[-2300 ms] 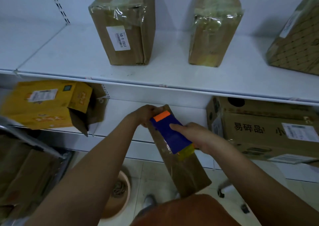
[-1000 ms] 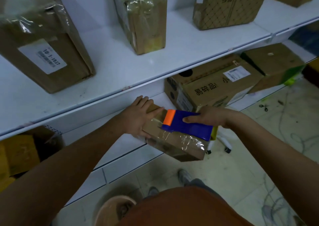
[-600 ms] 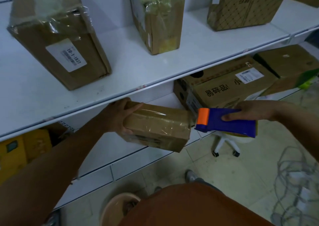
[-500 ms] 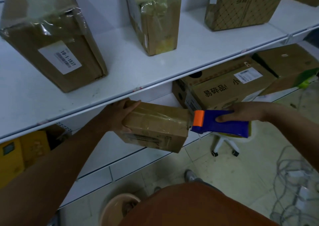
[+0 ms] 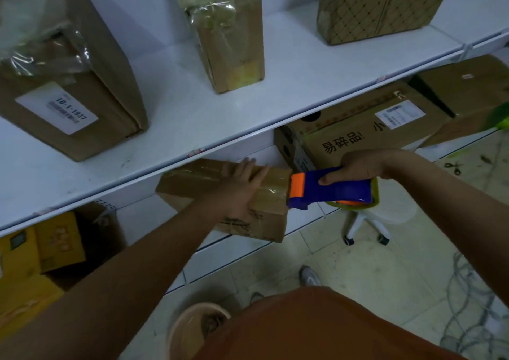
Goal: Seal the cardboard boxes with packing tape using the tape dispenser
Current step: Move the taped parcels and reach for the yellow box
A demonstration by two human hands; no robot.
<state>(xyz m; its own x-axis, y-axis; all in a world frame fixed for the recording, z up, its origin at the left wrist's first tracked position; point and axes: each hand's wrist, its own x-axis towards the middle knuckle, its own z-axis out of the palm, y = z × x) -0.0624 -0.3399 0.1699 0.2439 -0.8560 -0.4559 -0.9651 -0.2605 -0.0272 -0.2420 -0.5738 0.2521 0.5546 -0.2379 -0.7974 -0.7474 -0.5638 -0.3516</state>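
Your left hand (image 5: 237,189) lies flat on the taped cardboard box (image 5: 220,200), held just under the shelf edge (image 5: 275,123); your right hand (image 5: 360,165) grips the tape dispenser (image 5: 330,189), its orange end at the box's right end. This strip looks nearly finished; cutting remains

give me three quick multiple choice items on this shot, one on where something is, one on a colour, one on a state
1. Where is the tape dispenser?
A. on the upper shelf
B. at the right end of the held box
C. on the floor

2. What colour is the dispenser's front tip?
A. orange
B. green
C. white

3. What is the left hand doing?
A. hanging idle
B. gripping scissors
C. resting flat on the held box

Answers:
1 B, its tip meets the box's right end, gripped by the right hand.
2 A, orange tip on a blue body.
3 C, straight fingers lie across the box top.
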